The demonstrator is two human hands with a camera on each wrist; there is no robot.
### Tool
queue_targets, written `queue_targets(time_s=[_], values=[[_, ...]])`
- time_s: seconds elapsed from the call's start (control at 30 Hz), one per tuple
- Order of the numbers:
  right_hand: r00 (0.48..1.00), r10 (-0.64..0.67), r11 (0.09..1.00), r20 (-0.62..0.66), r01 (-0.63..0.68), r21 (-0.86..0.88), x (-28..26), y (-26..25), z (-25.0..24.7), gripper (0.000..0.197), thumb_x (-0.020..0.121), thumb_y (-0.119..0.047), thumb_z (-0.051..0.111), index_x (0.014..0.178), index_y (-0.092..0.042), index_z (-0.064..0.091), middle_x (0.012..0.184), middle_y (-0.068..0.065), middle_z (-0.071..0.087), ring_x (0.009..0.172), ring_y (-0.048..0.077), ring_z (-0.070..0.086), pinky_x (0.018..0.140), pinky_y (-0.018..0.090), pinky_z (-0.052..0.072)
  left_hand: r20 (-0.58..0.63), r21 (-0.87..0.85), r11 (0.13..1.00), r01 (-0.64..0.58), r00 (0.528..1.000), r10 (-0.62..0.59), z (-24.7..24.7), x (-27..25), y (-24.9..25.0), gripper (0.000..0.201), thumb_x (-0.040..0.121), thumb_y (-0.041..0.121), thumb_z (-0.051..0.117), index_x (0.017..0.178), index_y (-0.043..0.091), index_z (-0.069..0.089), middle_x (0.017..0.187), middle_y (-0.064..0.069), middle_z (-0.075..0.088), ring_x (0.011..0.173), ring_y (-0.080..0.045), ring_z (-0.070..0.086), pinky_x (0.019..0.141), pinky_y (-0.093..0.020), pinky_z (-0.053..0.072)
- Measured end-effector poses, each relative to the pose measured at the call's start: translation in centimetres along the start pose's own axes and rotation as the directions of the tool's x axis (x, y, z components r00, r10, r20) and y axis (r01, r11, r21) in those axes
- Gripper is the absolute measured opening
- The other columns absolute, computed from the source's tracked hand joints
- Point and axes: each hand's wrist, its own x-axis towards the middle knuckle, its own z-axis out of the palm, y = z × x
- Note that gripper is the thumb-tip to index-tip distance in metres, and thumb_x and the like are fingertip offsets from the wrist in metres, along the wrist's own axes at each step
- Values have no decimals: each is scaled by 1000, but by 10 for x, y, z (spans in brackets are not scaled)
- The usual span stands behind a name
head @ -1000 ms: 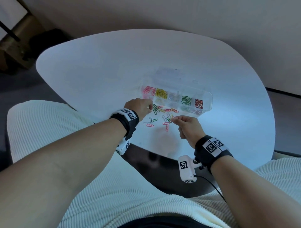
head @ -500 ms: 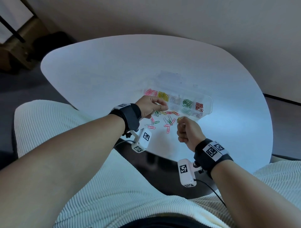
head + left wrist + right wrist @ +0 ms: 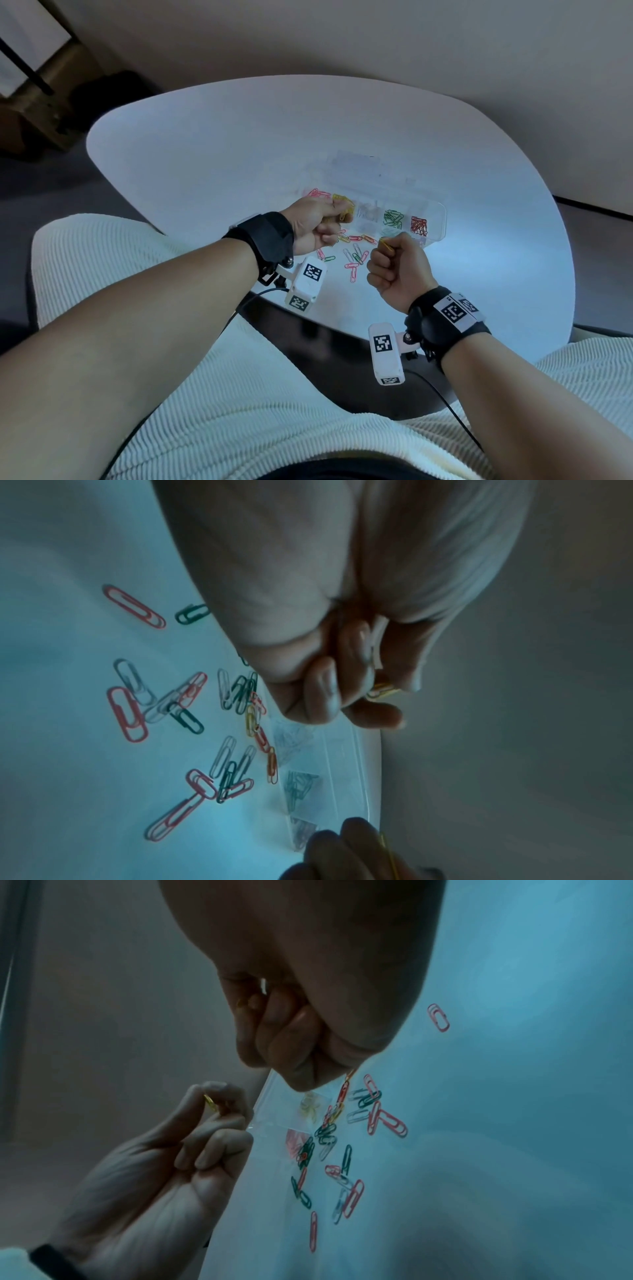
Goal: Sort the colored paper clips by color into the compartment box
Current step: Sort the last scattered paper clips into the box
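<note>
The clear compartment box (image 3: 441,224) lies on the white table, holding pink (image 3: 318,193), yellow (image 3: 340,199), green (image 3: 392,218) and red (image 3: 418,224) clips in separate cells. Loose paper clips (image 3: 355,257) of mixed colors lie in front of it. My left hand (image 3: 337,219) hovers over the box's left end, by the yellow cell, and pinches a yellow clip (image 3: 382,692). My right hand (image 3: 383,248) is raised above the loose clips, curled, pinching another yellow clip (image 3: 386,244) between thumb and forefinger.
The rounded white table (image 3: 239,154) has its near edge just behind my wrists, with my lap in ribbed cream cloth below. One pink clip (image 3: 438,1017) lies apart from the pile. A dark floor and wooden furniture stand at the far left.
Both hands have lifted off the loose pile, each with a yellow clip. The left hand moved up toward the box's left end; the right hand curled into a fist and rose slightly.
</note>
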Motion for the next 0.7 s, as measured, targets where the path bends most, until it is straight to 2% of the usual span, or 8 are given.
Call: queue_targets(time_s=[0.07, 0.13, 0.23, 0.37, 0.5, 0.6, 0.7], values=[[1000, -1, 1000, -1, 1, 11, -2, -1, 4, 28, 84, -17, 35, 59, -20, 26, 53, 1, 38, 39, 12, 17, 40, 22, 13, 18, -3, 1000, 18, 1000, -18, 1, -1, 1, 20, 101, 14, 45, 81, 11, 45, 70, -5, 54, 39, -6, 26, 45, -19, 24], [1000, 1, 1000, -5, -1, 12, -1, -2, 8, 28, 83, -15, 36, 57, -19, 26, 57, 6, 48, 37, 11, 17, 38, 20, 14, 46, 18, 1000, 23, 999, -24, 3, -1, 1, 23, 102, 12, 41, 80, 13, 43, 60, -1, 49, 41, -7, 26, 45, -20, 23], [1000, 3, 1000, -15, -4, -23, 0, -3, 15, 25, 82, -8, 35, 61, -20, 27, 57, 8, 52, 35, 11, 17, 35, 18, 14, 4, 16, 1000, 12, 1000, -12, 6, 0, 5, 20, 100, 3, 35, 92, 9, 53, 59, -1, 44, 43, -8, 28, 43, -20, 25], [998, -43, 996, -47, 39, -81, 7, -1, 27, 28, 82, 1, 32, 62, -18, 27, 54, 5, 46, 35, 10, 20, 36, 19, 13, -97, -97, 995, -27, 995, 18, 7, 1, 13, 26, 93, -7, 30, 93, 6, 53, 60, -4, 44, 44, -10, 33, 40, -19, 26], [998, -36, 999, -60, 36, 6, 17, -5, 40, 24, 77, 1, 27, 64, -19, 28, 51, 1, 35, 40, 13, 20, 39, 21, 15, -210, -196, 979, -48, 978, 5, 6, 5, 22, 27, 87, -7, 27, 86, 5, 51, 62, -6, 41, 47, -13, 32, 41, -20, 24], [997, -64, 994, -37, 67, 81, 22, -14, 53, 24, 78, 0, 28, 66, -21, 26, 50, -1, 29, 42, 14, 20, 41, 22, 16, -279, -118, 993, -32, 960, -2, 7, 7, 27, 20, 85, 0, 30, 79, 9, 48, 63, -5, 38, 48, -14, 29, 43, -20, 21], [990, -102, 990, -97, 111, 82, 27, -31, 70, 20, 88, -10, 41, 71, -18, 31, 51, -2, 28, 45, 15, 23, 44, 25, 22, -355, 68, 998, -5, 934, 29, 10, 9, 31, 17, 86, 7, 37, 73, 12, 46, 59, -2, 37, 47, -13, 26, 43, -20, 19]])
